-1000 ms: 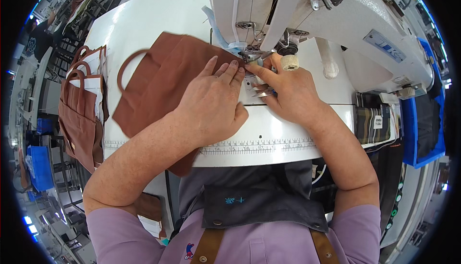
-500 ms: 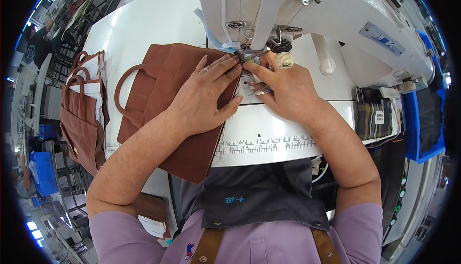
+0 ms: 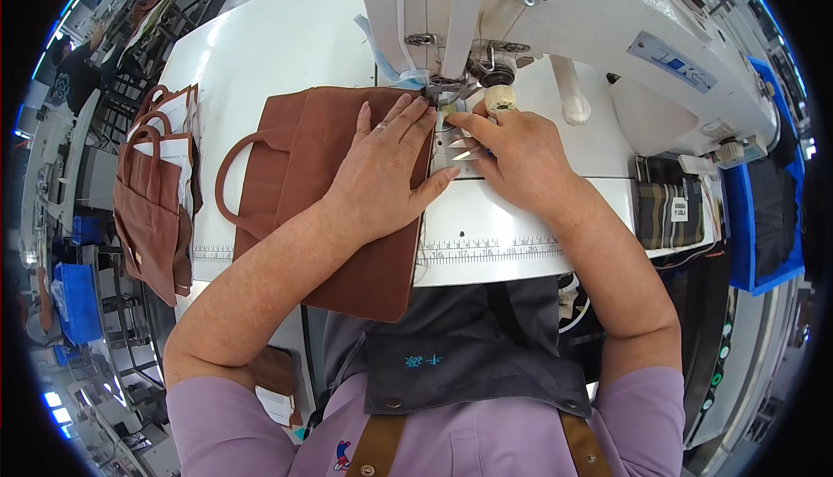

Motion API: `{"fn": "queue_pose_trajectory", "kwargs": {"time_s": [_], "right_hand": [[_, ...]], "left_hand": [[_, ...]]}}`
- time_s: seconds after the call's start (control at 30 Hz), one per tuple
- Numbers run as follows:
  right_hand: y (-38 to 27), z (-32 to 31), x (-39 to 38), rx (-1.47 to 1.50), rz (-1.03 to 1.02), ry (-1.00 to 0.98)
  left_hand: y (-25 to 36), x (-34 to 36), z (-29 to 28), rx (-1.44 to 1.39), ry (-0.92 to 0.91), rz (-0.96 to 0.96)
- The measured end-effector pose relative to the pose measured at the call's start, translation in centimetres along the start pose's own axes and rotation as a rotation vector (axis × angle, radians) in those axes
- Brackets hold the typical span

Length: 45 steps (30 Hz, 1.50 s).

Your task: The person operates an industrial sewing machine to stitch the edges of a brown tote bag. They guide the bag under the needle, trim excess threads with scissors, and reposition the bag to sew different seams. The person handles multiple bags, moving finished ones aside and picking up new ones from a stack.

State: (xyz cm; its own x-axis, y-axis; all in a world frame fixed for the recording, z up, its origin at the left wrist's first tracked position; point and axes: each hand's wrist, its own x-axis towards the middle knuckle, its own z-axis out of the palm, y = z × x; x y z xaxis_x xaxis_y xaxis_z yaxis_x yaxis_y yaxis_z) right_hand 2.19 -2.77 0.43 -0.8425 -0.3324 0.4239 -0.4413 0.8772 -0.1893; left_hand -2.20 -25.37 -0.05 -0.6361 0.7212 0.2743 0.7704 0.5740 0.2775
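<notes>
Forearms in lilac sleeves come up from the lower edge over a dark apron toward the white sewing machine (image 3: 607, 34), which serves as the landmark. Nearest the body, the lower end of a brown fabric bag (image 3: 347, 217) hangs over the front edge of the white surface (image 3: 260, 43), beside a printed ruler strip (image 3: 495, 250). The left hand (image 3: 382, 173) lies flat on this bag, palm down, fingers spread and pointing toward the machine's needle; its fingertips reach the bag's far corner just in front of the presser foot (image 3: 442, 95). The bag's loop handle (image 3: 230, 177) curves out on the side away from the machine. The right hand (image 3: 512, 151) rests on the machine bed right under the needle head, fingers drawn together at the bag's edge; whether it pinches the fabric or only presses it I cannot tell. Farther from the machine, at the surface's left edge, a stack of similar brown bags (image 3: 156, 190) lies with handles up. Beyond the machine's right end sits a blue bin (image 3: 764, 208) holding dark material.
</notes>
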Motion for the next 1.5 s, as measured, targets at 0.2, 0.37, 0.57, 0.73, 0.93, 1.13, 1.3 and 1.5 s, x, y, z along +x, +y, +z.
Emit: {"fn": "queue_pose_trajectory", "kwargs": {"time_s": [0.2,0.37,0.57,0.73,0.93,1.13,1.3,1.5], "right_hand": [[0.4,0.3,-0.2,0.012,-0.032,0.112],[0.6,-0.5,-0.8,0.002,-0.020,0.138],[-3.7,-3.6,-4.0,0.159,0.003,0.153],[-10.5,-3.6,-11.9,0.527,0.064,0.065],[-12.3,0.8,-13.6,1.241,0.583,-0.147],[-12.3,1.7,-11.9,1.495,0.678,-0.243],[-13.2,1.6,-12.1,1.566,0.759,-0.157],[-12.7,1.2,-12.1,1.548,0.699,-0.216]], "left_hand": [[2.2,0.1,0.9,0.071,0.007,-0.098],[2.4,0.7,0.9,0.118,0.018,-0.112],[3.6,-2.6,-0.7,0.059,-0.026,-0.036],[6.2,-8.4,-5.4,-0.341,-0.194,0.039],[5.2,-12.4,-3.8,-0.410,0.091,0.114],[5.9,-13.6,-2.8,-0.381,0.400,0.065],[6.2,-13.7,-1.2,-0.071,0.209,0.307],[6.6,-14.0,-0.3,-0.076,0.246,0.304]]}}
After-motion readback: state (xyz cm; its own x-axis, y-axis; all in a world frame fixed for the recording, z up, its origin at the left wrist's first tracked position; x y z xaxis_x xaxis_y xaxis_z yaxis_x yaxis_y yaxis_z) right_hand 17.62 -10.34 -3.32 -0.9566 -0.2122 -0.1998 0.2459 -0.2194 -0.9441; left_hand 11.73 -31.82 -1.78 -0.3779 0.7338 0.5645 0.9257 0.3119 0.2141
